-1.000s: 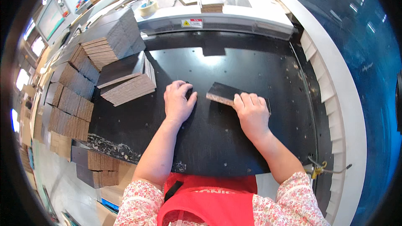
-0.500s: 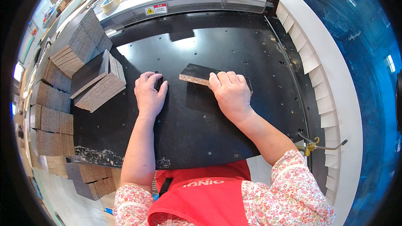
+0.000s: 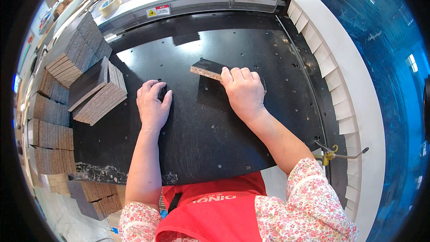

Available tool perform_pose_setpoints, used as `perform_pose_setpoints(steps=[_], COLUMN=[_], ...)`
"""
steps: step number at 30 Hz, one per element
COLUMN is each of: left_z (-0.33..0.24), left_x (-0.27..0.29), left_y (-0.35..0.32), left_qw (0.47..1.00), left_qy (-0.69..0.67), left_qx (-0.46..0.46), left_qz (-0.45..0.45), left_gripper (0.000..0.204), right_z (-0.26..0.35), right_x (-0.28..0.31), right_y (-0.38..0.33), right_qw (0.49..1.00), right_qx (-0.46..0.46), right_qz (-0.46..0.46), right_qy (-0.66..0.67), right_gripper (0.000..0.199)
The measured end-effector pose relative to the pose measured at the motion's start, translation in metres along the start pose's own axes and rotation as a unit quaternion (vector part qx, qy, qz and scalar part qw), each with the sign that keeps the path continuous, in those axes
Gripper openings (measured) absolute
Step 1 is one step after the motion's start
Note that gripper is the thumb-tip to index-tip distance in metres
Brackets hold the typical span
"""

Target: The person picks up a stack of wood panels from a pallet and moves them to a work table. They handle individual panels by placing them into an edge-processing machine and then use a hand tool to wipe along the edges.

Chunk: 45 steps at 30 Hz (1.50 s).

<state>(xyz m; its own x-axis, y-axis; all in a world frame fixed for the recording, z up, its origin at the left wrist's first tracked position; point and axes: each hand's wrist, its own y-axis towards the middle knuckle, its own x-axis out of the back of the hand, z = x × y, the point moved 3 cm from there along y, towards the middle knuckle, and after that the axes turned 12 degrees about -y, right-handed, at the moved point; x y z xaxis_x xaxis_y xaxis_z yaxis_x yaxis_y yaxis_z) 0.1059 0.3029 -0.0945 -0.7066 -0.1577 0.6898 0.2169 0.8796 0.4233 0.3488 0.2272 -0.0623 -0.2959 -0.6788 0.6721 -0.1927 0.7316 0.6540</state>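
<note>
My right hand (image 3: 244, 92) grips a short strip of particleboard (image 3: 208, 67) with a dark face and a rough brown edge. Its left end sticks out past my thumb, and my fingers hide much of the rest. The strip is tilted over the black worktable (image 3: 201, 134). To the left, my left hand (image 3: 152, 105) rests on the table with fingers bent and thumb apart. Black shows between thumb and index finger, with no held piece to make out. Left of that hand, a small leaning stack of dark-faced boards (image 3: 105, 96) has its top piece askew.
Taller stacks of particleboard pieces (image 3: 53, 116) line the table's left side. A white and grey beam (image 3: 201, 2) crosses the back, with a tape roll (image 3: 110, 6) near its left end. At right are a white flap strip (image 3: 329, 62) and a yellow-handled air gun (image 3: 329, 156).
The whole view has shifted slightly left. My right hand still holds the board strip, and my left hand stays on the table in nearly the same pose.
</note>
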Motion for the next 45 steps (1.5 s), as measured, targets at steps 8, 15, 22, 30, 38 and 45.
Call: perform_pose_setpoints(steps=[8,15,22,30,38,45], left_z=[0.001,0.002,-0.004,-0.001,-0.005,-0.002], left_x=[0.0,-0.001,0.005,0.003,0.004,0.003], left_y=[-0.001,0.0,-0.001,-0.001,-0.001,-0.001], left_qw=[1.0,0.998,0.998,0.998,0.998,0.998], left_qy=[0.004,-0.044,-0.042,-0.033,-0.027,-0.024], left_qx=[-0.003,-0.028,-0.002,-0.009,0.002,0.001], left_qz=[0.013,0.024,0.047,0.047,0.054,0.056], left_gripper=[0.03,0.03,0.033,0.035,0.035,0.035], right_z=[0.001,-0.002,-0.003,-0.003,-0.004,-0.004], right_x=[0.0,-0.004,0.0,-0.002,-0.001,0.0], right_y=[-0.003,-0.015,-0.015,-0.015,-0.015,-0.015], right_qw=[1.0,0.998,0.996,0.997,0.997,0.996], right_qx=[0.007,0.006,0.018,0.018,0.02,0.019], right_qz=[0.003,0.024,0.037,0.023,0.032,0.045], right_qy=[0.021,0.052,0.077,0.067,0.073,0.077], right_gripper=[0.015,0.016,0.003,0.006,0.004,0.01])
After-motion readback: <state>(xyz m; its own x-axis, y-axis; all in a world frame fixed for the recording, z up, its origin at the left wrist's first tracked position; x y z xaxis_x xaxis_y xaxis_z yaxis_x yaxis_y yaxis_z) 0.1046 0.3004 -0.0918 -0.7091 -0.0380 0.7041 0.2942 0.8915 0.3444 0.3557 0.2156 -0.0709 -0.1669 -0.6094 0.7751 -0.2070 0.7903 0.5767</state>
